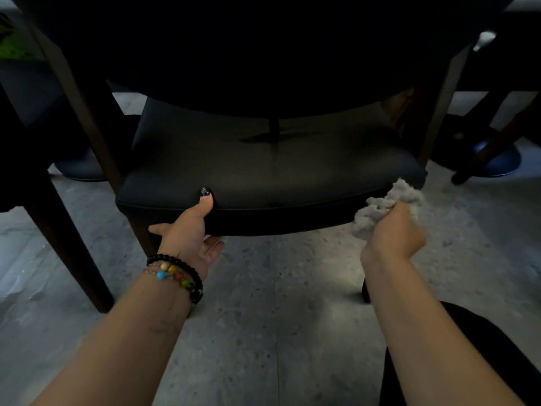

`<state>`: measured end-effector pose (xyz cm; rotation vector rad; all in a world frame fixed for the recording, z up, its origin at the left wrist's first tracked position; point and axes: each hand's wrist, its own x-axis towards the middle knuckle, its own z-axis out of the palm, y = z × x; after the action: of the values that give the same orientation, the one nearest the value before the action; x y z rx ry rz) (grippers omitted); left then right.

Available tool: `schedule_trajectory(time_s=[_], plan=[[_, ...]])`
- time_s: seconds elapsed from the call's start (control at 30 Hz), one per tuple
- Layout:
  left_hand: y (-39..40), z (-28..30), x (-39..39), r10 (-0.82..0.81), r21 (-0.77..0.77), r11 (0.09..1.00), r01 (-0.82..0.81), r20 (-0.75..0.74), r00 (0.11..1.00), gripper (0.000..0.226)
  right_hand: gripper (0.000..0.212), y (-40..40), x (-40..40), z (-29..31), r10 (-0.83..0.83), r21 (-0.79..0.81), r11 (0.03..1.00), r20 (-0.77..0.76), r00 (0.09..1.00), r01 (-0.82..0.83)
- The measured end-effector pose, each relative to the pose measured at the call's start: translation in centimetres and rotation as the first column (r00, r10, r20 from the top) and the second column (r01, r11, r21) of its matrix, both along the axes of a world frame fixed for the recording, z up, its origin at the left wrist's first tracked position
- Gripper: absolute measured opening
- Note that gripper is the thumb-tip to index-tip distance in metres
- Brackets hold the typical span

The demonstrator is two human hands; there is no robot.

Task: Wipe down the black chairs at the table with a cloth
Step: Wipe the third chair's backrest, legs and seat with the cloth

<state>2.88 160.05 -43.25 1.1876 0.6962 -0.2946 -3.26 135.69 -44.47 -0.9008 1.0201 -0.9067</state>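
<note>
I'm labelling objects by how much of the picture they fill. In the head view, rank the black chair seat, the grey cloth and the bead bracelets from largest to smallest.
1. Black chair seat, by far the largest.
2. Grey cloth, bunched in the right hand, which hides part of it.
3. Bead bracelets on the left wrist, nearer the camera, so this ranking is less sure.

The chair (263, 171) stood on the floor (278, 317) straight before me, its seat tucked under the worktop (263, 54) above and behind it. My left hand (190, 232) held the seat's front edge toward its left, thumb on top. My right hand (395, 232) gripped the cloth (383, 206) against the front right corner of the seat. A second chair's legs (67, 244) stood to my left, and another chair's legs (491, 142) lay beyond on the right.
</note>
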Motion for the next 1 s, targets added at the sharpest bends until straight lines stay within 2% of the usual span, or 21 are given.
schedule_trajectory(time_s=[0.03, 0.07, 0.17, 0.27, 0.33, 0.4, 0.43, 0.5, 0.53, 0.57, 0.6, 0.67, 0.7, 0.77, 0.87, 0.93, 1.0], plan=[[0.0, 0.0, 0.0, 0.003, 0.002, 1.000, -0.003, 0.001, 1.000, 0.092, 0.024, 1.0, 0.0, 0.0, 0.018, 0.142, 0.989, 0.078, 0.997, -0.029], [0.0, -0.1, -0.1, 0.004, 0.005, 1.000, -0.004, 0.001, 1.000, 0.093, 0.025, 2.4, -0.2, -0.1, 0.051, 0.214, 0.974, 0.106, 0.993, -0.073], [0.1, -0.1, -0.3, -0.004, 0.011, 1.000, 0.004, -0.002, 1.000, 0.093, 0.018, 6.7, -1.3, -0.8, 0.223, 0.256, 0.937, 0.077, 0.972, -0.236], [0.2, 0.0, -0.4, -0.021, 0.011, 1.000, 0.021, -0.004, 1.000, 0.094, 0.019, 7.4, -2.9, -1.4, 0.364, 0.269, 0.893, 0.043, 0.930, -0.362], [0.1, 0.2, -0.5, -0.024, 0.019, 1.000, 0.024, -0.005, 1.000, 0.096, 0.020, 5.4, -4.2, -1.0, 0.320, 0.171, 0.932, 0.022, 0.947, -0.319], [0.0, 0.2, -0.6, -0.021, 0.020, 1.000, 0.021, 0.004, 1.000, 0.098, 0.019, 2.6, -4.9, 0.4, 0.202, -0.065, 0.978, 0.033, 0.979, -0.199], [0.1, 0.2, -0.6, -0.021, 0.015, 1.000, 0.021, 0.004, 1.000, 0.099, 0.020, 1.2, -4.9, 1.2, 0.142, -0.229, 0.964, 0.000, 0.990, -0.138], [0.0, 0.2, -0.7, -0.019, 0.011, 1.000, 0.019, 0.000, 1.000, 0.099, 0.017, -0.8, -3.8, 3.0, 0.073, -0.529, 0.842, -0.090, 0.993, -0.110], [-0.1, 0.3, -0.7, -0.012, 0.010, 1.000, 0.012, -0.003, 1.000, 0.099, 0.012, -1.1, -2.8, 3.6, 0.092, -0.623, 0.766, -0.139, 0.986, -0.160], [-0.2, 0.4, -0.8, -0.002, 0.011, 1.000, 0.002, -0.005, 1.000, 0.098, 0.011, -1.0, -1.7, 3.9, 0.128, -0.709, 0.657, -0.233, 0.964, -0.258], [-0.2, 0.4, -0.8, 0.008, 0.013, 1.000, -0.008, -0.005, 1.000, 0.099, 0.011, -0.4, -0.7, 4.0, 0.133, -0.775, 0.492, -0.383, 0.914, -0.396], [-0.3, 0.7, -1.0, 0.033, 0.009, 0.999, -0.033, -0.008, 0.999, 0.100, 0.021, 1.4, 0.4, 3.1, 0.056, -0.774, 0.173, -0.609, 0.791, -0.608], [-0.3, 0.9, -1.1, 0.038, 0.001, 0.999, -0.038, -0.012, 0.999, 0.099, 0.031, 2.2, 0.4, 2.7, 0.070, -0.746, 0.095, -0.656, 0.752, -0.659], [-0.4, 1.3, -1.0, 0.026, -0.009, 1.000, -0.027, -0.015, 1.000, 0.095, 0.045, 3.0, -0.2, 2.8, 0.136, -0.710, 0.065, -0.690, 0.711, -0.702], [-0.7, 1.5, -0.7, 0.047, 0.075, 0.996, -0.046, -0.009, 0.999, 0.087, 0.048, 2.8, -1.1, 3.6, 0.182, -0.653, -0.010, -0.746, 0.641, -0.757], [-1.4, 1.6, -1.0, 0.052, 0.202, 0.978, -0.056, 0.027, 0.998, 0.084, 0.035, 2.6, -1.6, 4.8, 0.285, -0.629, 0.006, -0.744, 0.604, -0.778], [-2.4, 2.1, -2.4, 0.009, 0.333, 0.942, -0.041, 0.098, 0.995, 0.083, 0.015, 2.7, -2.6, 6.2, 0.466, -0.593, 0.101, -0.681, 0.565, -0.799]])
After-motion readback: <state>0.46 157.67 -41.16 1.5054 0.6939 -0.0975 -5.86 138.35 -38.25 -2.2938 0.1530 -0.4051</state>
